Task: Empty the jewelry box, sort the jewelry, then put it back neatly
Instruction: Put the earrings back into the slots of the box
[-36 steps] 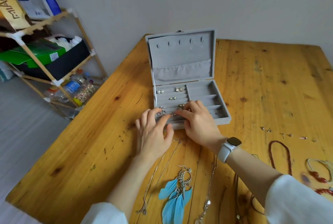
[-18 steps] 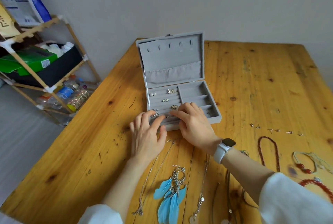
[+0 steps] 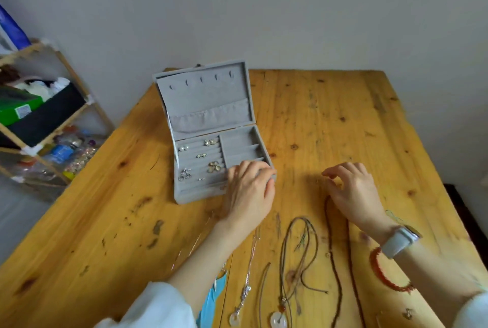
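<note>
The grey jewelry box (image 3: 208, 105) stands open on the wooden table (image 3: 343, 121). Several earrings (image 3: 210, 142) sit in its left padded rows; its right compartments look bare. My left hand (image 3: 250, 193) rests with relaxed fingers on the box's front right corner. My right hand (image 3: 353, 190) hovers low over the table to the right of the box, its fingers loosely curled with nothing visible in them. Near me lie a cord necklace with a white pendant (image 3: 278, 319), a silver chain (image 3: 248, 269), a dark bead necklace (image 3: 336, 261), a red bracelet (image 3: 380, 272) and blue feather earrings (image 3: 211, 301).
A wooden shelf rack (image 3: 39, 116) with boxes and bottles stands left of the table. A grey wall runs behind the table's far edge. The table's right edge drops to a dark floor strip.
My right hand left the box and moved right over the table. My left hand shifted from the box's front left to its front right corner. The view swung right.
</note>
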Demonstrator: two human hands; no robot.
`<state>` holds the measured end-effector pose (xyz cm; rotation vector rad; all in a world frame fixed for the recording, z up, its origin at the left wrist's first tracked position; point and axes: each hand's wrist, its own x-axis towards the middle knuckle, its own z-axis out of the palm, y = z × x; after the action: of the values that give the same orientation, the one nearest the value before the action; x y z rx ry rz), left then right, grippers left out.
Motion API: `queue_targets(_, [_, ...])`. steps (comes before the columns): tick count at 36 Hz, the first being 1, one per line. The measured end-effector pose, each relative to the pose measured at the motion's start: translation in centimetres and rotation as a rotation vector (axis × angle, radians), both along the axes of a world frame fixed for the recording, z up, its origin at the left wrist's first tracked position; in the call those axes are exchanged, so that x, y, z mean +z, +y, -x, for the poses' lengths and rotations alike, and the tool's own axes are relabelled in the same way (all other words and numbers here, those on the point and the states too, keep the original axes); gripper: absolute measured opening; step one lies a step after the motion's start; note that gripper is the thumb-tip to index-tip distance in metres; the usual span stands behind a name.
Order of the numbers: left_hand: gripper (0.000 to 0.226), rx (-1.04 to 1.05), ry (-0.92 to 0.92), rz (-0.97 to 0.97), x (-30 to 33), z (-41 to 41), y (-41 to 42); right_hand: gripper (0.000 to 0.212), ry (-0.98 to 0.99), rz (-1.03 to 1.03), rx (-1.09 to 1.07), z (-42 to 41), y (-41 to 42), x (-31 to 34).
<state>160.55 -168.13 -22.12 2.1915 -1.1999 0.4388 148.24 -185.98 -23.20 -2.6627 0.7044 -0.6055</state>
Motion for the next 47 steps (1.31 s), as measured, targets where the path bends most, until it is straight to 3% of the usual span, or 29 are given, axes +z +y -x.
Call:
queue_targets(6, [0.025,-0.038,0.048,-0.204,-0.8,1.8,-3.9,0.013,0.057,0.031,-0.041,0.8,-0.9,-1.0])
queue_targets(15, [0.031,-0.07,0.074,-0.311,-0.8,3.0,-7.5,0.007,0.019,0.136,0.011,0.4,-1.1,-1.1])
queue_targets(19, [0.03,-0.078,0.1,-0.326,-1.2,3.0,-8.4,0.003,-0.044,0.061,0.017,0.9,-1.5,-0.5])
queue_targets(24, [0.016,-0.09,0.148,-0.239,-1.8,3.0,-8.8,0.006,-0.155,-0.165,0.026,1.5,-2.1,0.8])
queue_targets(33, [0.008,-0.129,0.227,-0.155,-0.9,3.2,-7.0,0.008,-0.235,-0.344,0.025,1.6,-0.8,1.8])
queue_targets(38, [0.003,-0.049,0.412,0.016,-0.5,2.9,-5.0,0.014,-0.241,-0.441,0.036,0.9,0.5,2.3])
queue_targets(42, [0.014,0.055,0.633,0.229,0.0,2.5,-2.6,0.014,-0.233,-0.463,0.068,0.2,2.0,2.7])
queue_targets(47, [0.03,0.134,0.69,0.375,0.3,0.6,2.1,0.012,-0.222,-0.474,0.14,-1.3,4.5,3.1])
